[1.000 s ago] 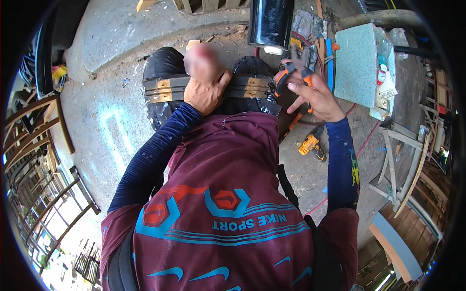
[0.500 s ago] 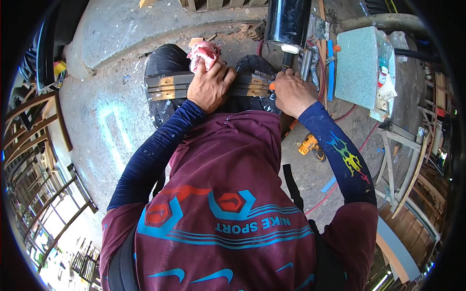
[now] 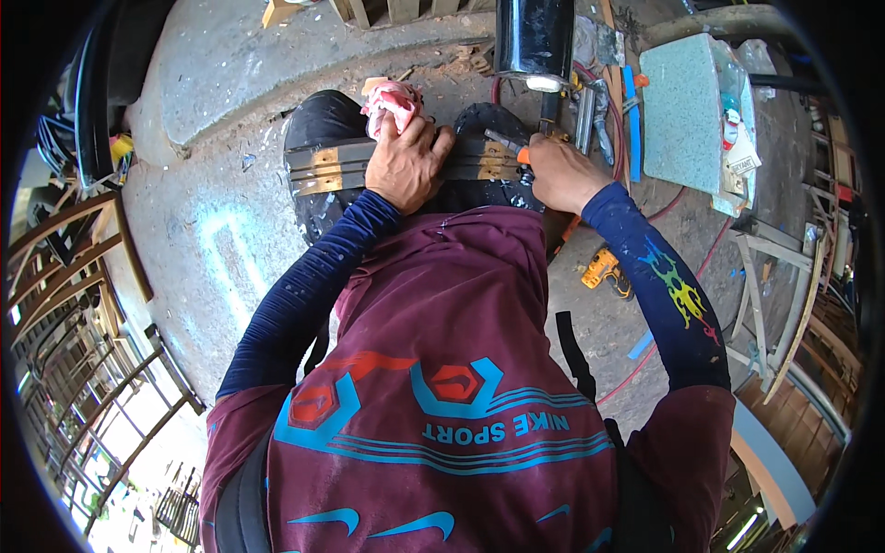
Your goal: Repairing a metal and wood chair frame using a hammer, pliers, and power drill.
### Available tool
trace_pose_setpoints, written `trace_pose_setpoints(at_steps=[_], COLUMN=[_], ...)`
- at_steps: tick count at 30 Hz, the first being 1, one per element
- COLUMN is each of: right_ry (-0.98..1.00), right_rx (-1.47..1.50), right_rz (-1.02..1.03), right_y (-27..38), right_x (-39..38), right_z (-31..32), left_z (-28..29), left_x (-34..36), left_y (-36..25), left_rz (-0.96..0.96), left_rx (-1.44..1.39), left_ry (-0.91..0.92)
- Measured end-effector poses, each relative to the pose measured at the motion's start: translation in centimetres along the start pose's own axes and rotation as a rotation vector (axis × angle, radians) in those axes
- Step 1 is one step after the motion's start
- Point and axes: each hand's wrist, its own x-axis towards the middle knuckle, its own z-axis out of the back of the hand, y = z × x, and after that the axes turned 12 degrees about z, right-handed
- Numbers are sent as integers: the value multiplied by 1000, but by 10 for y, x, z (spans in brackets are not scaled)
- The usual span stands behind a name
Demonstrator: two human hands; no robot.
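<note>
Across my knees lies a dark grooved board (image 3: 353, 164) with tan patches near both ends. My left hand (image 3: 406, 166) presses down on its middle, fingers curled around a crumpled pink-and-white rag (image 3: 395, 101). At the board's right end my right hand (image 3: 564, 171) is closed on an orange-handled tool (image 3: 524, 156). Its flat grey blade points left over the right tan patch; most of the handle is hidden in the fist, so I cannot tell its exact kind.
A yellow drill (image 3: 604, 267) lies on the floor by my right forearm. A speckled pale box (image 3: 687, 115) holding bottles stands far right. A black cylinder (image 3: 535, 41) is ahead, a red hose (image 3: 668, 206) runs on the right, and wooden frames (image 3: 115, 235) stand left.
The blade has come into clearer view over the right tan patch as my right hand turned slightly. My left hand stays on the board with the rag. The whole view has shifted a little.
</note>
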Motion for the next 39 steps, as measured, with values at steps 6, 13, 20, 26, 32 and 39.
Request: trace_pose_setpoints(at_steps=[6, 13, 20, 26, 32, 39], right_ry=[-134, 67, -162, -31, -119, -119], right_rx=[-337, 909, 1074, 969, 1255, 1335], right_rz=[-38, -327, -279, -356, -74, 256], right_y=[21, -8, -22, -40, -26, -3], right_x=[2, 1, -18, -21, -21, -19], right_z=[-18, -17, -53, -35, -16, 14], left_z=[0, 1, -1, 2, -2, 1], left_x=[1, 1, 3, 1, 1, 1], left_y=[0, 0, -2, 0, -1, 0], left_rz=[-14, 12, 10, 16, 25, 43], left_rx=[24, 20, 26, 23, 18, 20], left_ry=[-37, 11, -46, -26, -45, -23])
